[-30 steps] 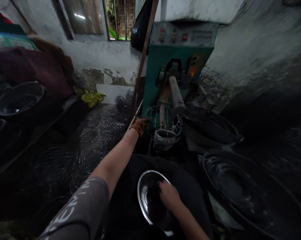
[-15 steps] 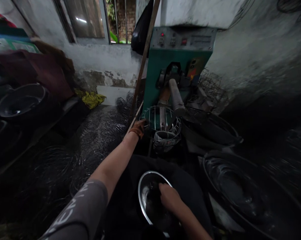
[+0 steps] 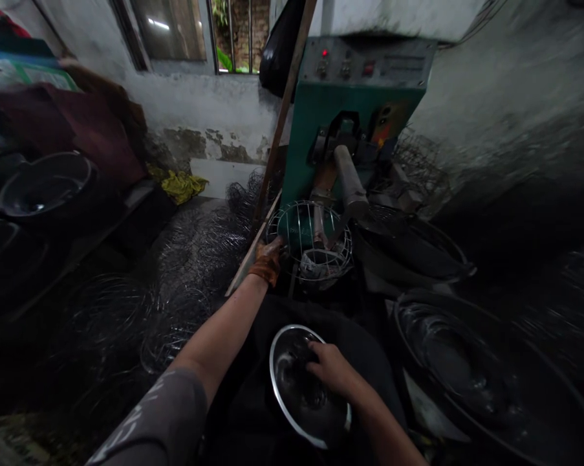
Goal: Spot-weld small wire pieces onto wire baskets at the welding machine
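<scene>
My left hand (image 3: 268, 255), in a brown glove, grips the left rim of a round wire basket (image 3: 297, 208). The basket is tilted in front of the green machine (image 3: 304, 120), around its lower post (image 3: 319, 220). The machine's thick upper arm (image 3: 348, 178) reaches out above it. On my lap lies a dark metal bowl with a shiny rim (image 3: 278, 404). My bare right hand (image 3: 334, 370) is over the bowl with thumb and fingertips drawn together. Whatever they may hold is too small to make out, and the bowl's contents are dark.
Heaped wire baskets (image 3: 194, 246) lie on the floor to the left. Large dark basins (image 3: 466, 369) stand at the right, and another basin (image 3: 46, 184) at far left. A wooden pole (image 3: 284, 103) leans beside the machine. A yellow bag (image 3: 180, 186) lies by the wall.
The wire basket has tipped and shifted slightly in my left hand, showing more of its wires. My right hand has risen a little from inside the bowl, fingers drawn together.
</scene>
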